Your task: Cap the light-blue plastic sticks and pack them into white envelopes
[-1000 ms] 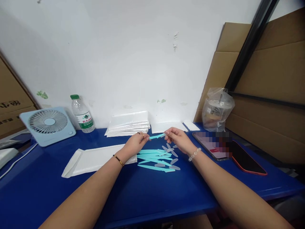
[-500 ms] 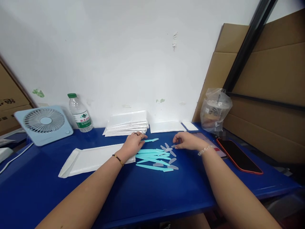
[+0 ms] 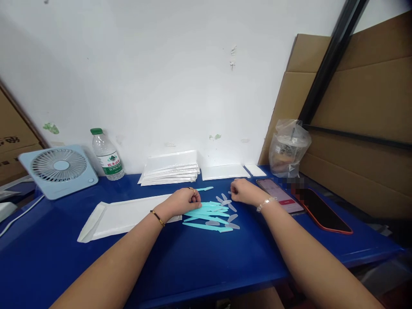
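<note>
Several teal eyebrow razors [image 3: 209, 227] lie in a loose pile on the blue table, with clear blade caps [image 3: 232, 218] scattered at their right ends. My left hand [image 3: 184, 201] is over the handle ends of the pile, thumb and curled fingers closed on a teal razor there. Beyond it, a single razor [image 3: 205, 189] lies apart from the others. My right hand [image 3: 246, 192] pinches a clear cap [image 3: 229, 193] between its fingertips, to the right of the pile. A long white padded envelope [image 3: 128, 214] lies partly under my left wrist.
White envelopes [image 3: 170, 167] are stacked by the wall, beside a flat white packet [image 3: 225, 171] and a smaller one [image 3: 255, 170]. To the left stand a blue fan [image 3: 59, 169] and a water bottle [image 3: 109, 159]. Two phones [image 3: 283, 199] and a bagged cup [image 3: 287, 150] are at right.
My left hand has come nearer from the lone razor to the pile, its fingers now curled. My right hand has shifted slightly left and farther away, fingers closed on a cap.
</note>
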### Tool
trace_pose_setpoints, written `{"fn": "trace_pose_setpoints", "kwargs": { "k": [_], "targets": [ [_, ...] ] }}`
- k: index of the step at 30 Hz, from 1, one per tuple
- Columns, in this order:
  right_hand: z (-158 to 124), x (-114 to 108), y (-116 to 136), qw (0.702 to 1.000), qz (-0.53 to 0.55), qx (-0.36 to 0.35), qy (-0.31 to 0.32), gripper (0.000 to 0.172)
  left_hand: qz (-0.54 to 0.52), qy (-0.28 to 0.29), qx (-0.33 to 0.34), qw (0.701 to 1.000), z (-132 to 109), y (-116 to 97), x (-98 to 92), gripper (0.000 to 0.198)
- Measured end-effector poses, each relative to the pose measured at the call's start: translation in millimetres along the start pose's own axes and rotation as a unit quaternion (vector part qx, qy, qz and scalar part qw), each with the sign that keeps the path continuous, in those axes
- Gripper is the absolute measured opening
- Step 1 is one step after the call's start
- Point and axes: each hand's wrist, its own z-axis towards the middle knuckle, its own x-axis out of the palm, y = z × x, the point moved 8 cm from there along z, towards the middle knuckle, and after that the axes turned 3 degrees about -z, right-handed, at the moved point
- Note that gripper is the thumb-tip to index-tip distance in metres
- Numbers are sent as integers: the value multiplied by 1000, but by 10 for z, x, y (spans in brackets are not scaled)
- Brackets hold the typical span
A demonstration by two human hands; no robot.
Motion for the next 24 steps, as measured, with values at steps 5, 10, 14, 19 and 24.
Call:
{"fn": "trace_pose_setpoints", "kwargs": {
  "k": [5, 10, 14, 19, 24],
  "targets": [
    [-12, -35, -34, 986, 169, 10, -1, 10, -49, 6, -51, 997, 16, 80, 30, 30],
    [-31, -73, 103, 949, 314, -7, 29, 26, -85, -28, -44, 995, 47, 125, -16, 30],
    [-30, -84, 234, 932, 359, -22, 34, 30, -131, -67, -46, 988, 56, 147, -86, 31],
    [-31, -89, 334, 927, 372, -38, 31, 34, -172, -67, -41, 982, 57, 93, -91, 31],
    [-32, -99, 330, 934, 355, -33, 19, 34, -180, -60, -36, 981, 67, 87, -61, 28]
  ]
}}
